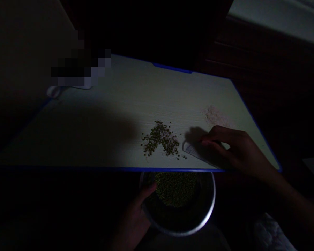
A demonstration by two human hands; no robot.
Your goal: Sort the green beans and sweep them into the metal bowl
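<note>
Under the near edge of the table, my left hand grips a metal bowl, thumb over the rim. Inside the bowl is a mass of small green beans that look like mung beans. A loose scatter of the same beans lies on the pale tabletop close to that edge. My right hand hovers over the table to the right of the scatter, thumb and fingers pinched together; whatever may be between them is too small and dark to see. Beneath it is a pale strip with printing, partly in shadow.
A small heap of pale reddish bits lies beyond my right hand. At the table's far left is a white object, partly blurred out, with a pale loop beside it. Blue edging borders the tabletop. The room is very dark.
</note>
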